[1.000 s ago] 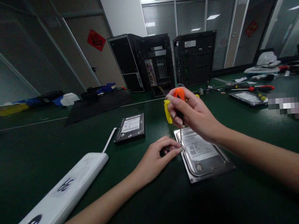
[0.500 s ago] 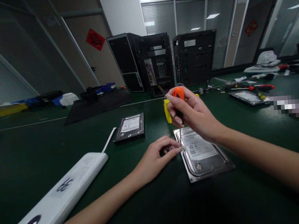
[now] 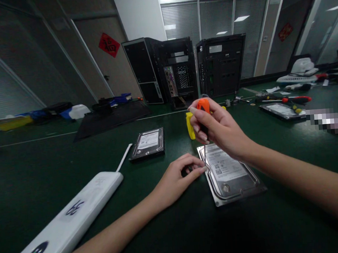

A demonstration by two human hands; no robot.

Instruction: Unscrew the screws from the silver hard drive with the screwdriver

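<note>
My right hand is wrapped around the orange and black handle of a screwdriver. The screwdriver stands nearly upright, its thin shaft reaching down to the left edge of a silver hard drive with a white label. At that same edge, the thumb and forefinger of my left hand come together around the shaft's tip. Whatever they pinch there is too small to make out. The hard drive lies flat on the dark green table, partly covered by my right hand. Just behind my right hand is a yellow object, partly hidden.
A second hard drive lies left of centre, near a white power-bank-like device with a strip sticking out. Another hard drive and a red-black screwdriver lie at right. Computer cases stand at the back beyond a black mat.
Both hands, the screwdriver and the hard drive keep practically the same position. The view has shifted very slightly, and the white device's dark round window now shows small lights.
</note>
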